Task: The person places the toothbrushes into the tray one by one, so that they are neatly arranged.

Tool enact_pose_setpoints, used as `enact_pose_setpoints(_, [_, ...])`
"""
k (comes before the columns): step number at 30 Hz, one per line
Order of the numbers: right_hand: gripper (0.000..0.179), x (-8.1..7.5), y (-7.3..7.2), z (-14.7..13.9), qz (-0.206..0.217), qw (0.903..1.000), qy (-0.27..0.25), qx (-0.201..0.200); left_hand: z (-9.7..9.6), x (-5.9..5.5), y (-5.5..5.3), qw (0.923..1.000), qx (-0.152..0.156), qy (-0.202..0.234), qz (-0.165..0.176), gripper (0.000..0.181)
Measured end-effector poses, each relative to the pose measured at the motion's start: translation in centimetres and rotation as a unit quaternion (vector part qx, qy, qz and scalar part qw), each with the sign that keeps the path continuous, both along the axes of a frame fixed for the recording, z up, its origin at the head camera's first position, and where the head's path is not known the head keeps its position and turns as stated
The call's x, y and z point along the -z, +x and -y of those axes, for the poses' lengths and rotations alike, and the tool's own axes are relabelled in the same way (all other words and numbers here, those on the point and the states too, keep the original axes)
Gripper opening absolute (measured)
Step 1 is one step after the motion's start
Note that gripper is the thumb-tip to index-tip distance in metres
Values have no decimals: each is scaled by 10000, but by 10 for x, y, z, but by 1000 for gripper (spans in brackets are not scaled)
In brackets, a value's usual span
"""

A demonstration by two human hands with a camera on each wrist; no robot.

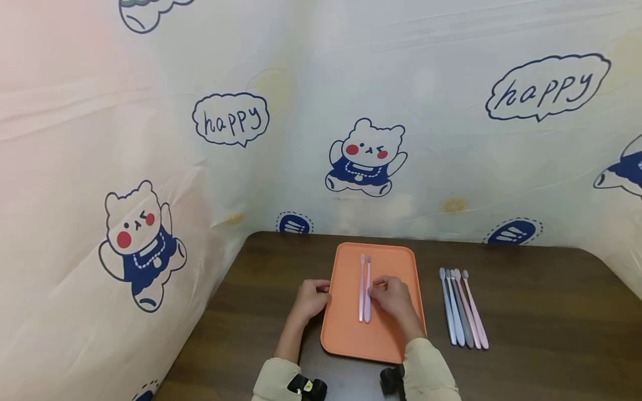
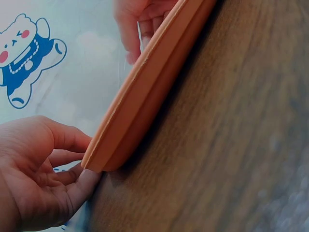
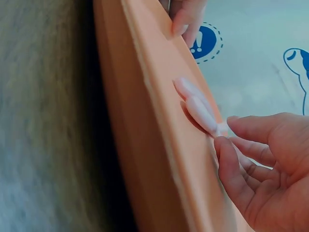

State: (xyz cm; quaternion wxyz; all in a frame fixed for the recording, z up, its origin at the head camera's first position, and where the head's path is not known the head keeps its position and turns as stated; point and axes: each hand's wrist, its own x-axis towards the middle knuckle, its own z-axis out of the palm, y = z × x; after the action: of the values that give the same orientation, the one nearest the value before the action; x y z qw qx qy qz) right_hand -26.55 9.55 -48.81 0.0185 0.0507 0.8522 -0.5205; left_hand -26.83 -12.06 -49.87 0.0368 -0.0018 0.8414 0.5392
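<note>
On the table (image 1: 541,323) lies an orange tray (image 1: 346,337), and in its middle lie 2 toothbrushes side by side with a narrow gap, their handles toward the person. The right hand (image 1: 392,296) pinches the right pink toothbrush (image 1: 368,313) between thumb and forefinger, partway along its length. The left pink toothbrush (image 1: 360,303) is just beside it, with no finger on it. The left hand (image 1: 311,299) grips the left rim of the tray, thumb against forefinger.

The step in hand seems to be the placing of the right pink toothbrush next to its neighbour. For doing it well, the pinch should stay light, so that the thin handle does not roll when the fingers let go. It is good to keep both handles parallel and their lower ends level. The fingertips should also not push the left pink toothbrush, and the left hand should only steady the rim, without lifting it. From the right wrist view, I cannot say surely if the held handle touches the tray. To the right of the tray, 5 more toothbrushes (image 1: 462,314) lie in a close row.
</note>
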Motion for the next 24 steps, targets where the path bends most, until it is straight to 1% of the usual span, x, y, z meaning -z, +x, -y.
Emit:
enact_pose_setpoints(3, [24, 1, 3, -5, -31, 10000, 65, 29, 0, 3, 2, 9999, -35, 69, 79, 43])
enact_pose_setpoints(8, [26, -1, 10, -15, -259, 9996, 9, 81, 1, 8, 3, 9999, -67, 96, 27, 45])
enact_pose_setpoints(13, [28, -5, 15, -25, -371, 9992, -51, 124, 1, 10, 2, 10000, -67, 62, 24, 44])
enact_pose_setpoints(19, [30, -12, 21, -37, -315, 9993, 39, 193, -2, 8, -1, 10000, -84, 6, 33, 44])
enact_pose_setpoints(24, [31, -18, 23, -45, -322, 9992, 106, 217, -3, 4, -4, 9999, -120, -15, -70, 43])
